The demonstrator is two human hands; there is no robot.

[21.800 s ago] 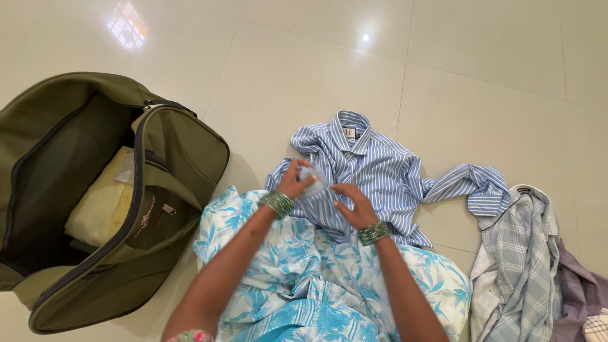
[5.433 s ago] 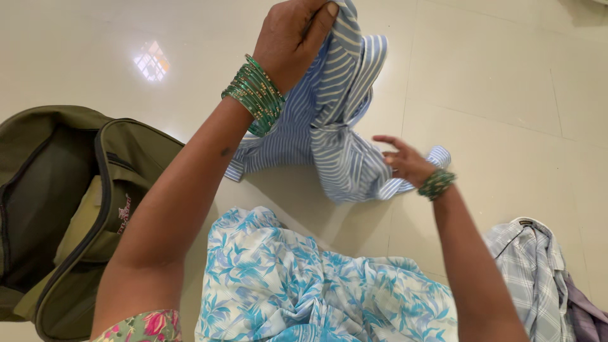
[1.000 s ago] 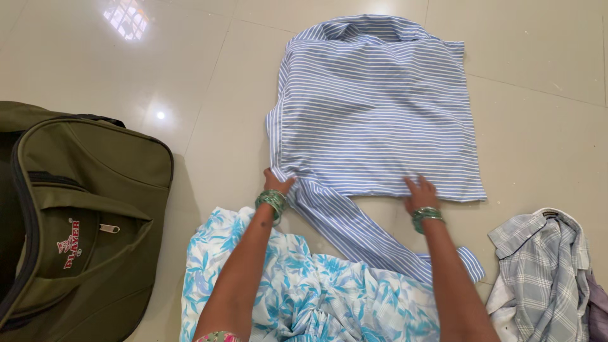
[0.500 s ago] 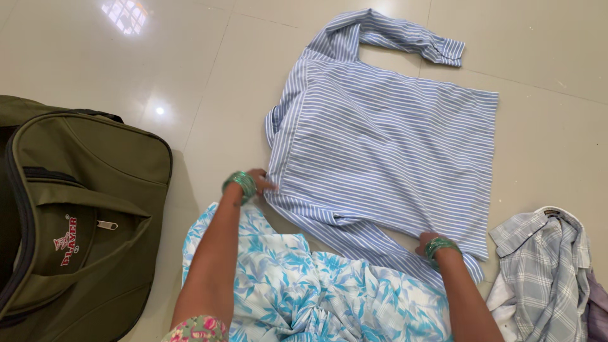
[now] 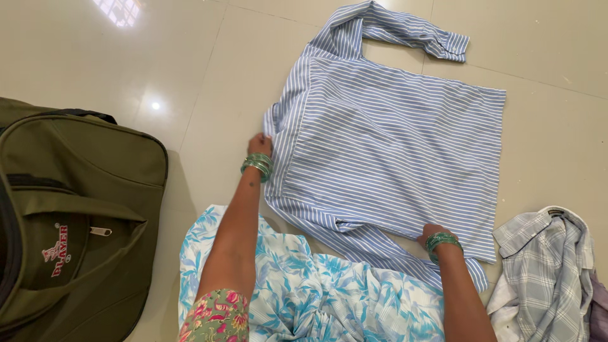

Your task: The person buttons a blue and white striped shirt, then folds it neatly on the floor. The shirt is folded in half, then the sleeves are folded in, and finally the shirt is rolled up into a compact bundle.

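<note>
Where it lies flat, striped shirt (image 5: 392,145), collar leftward, hem rightward

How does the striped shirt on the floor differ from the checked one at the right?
The blue striped shirt lies spread flat on the tiles; the grey checked shirt lies crumpled in a heap. Both hands touch the striped shirt's edges, left hand, right hand; nothing touches the checked shirt. Both are collared.

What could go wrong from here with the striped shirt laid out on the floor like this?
The near sleeve lies bunched under the striped shirt, so it may fold in crooked and crease. The left hand and right hand press only the edges, so the cloth might slide on the glossy tile floor.
</note>
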